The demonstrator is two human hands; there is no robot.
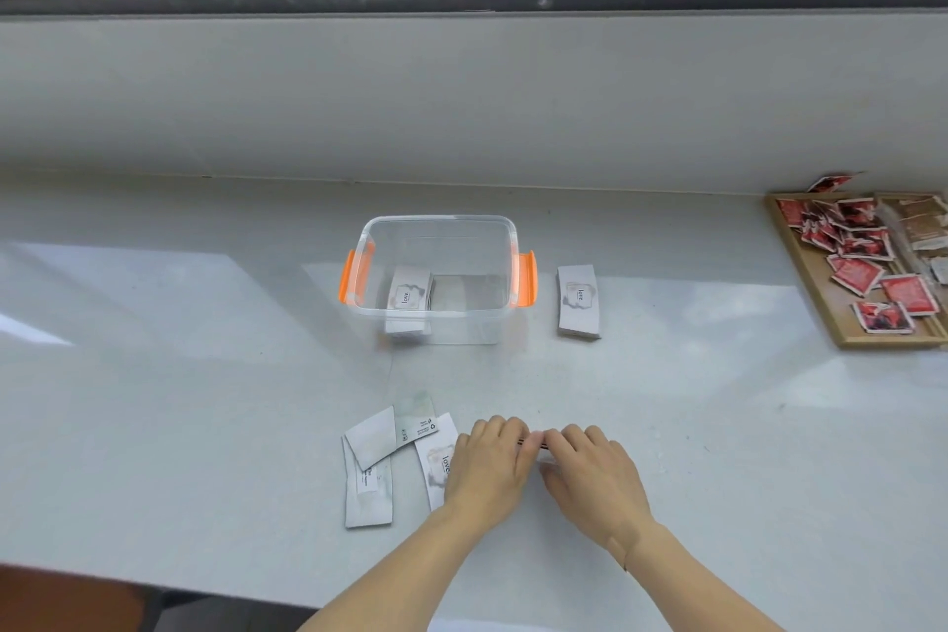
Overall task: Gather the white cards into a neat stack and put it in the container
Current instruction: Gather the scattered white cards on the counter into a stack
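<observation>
Both hands (544, 472) curled over hidden cards, grip unclear, loose cards (390, 457) left, container (438, 275) beyond, sachet tray (867, 267) right

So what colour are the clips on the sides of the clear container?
Orange, one on each side of the clear container, best seen in the head view: clips.

My pale countertop (205, 375) carries a clear container (436, 272), a card stack (578, 302) right of it, loose cards (382, 462) near me (fanned untidily), and a wooden tray (815, 293) far right.

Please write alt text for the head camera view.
Two hands, left and right, press together a small stack of cards on a grey counter, loose white cards beside them. Behind stands a clear container holding one stack.
</observation>
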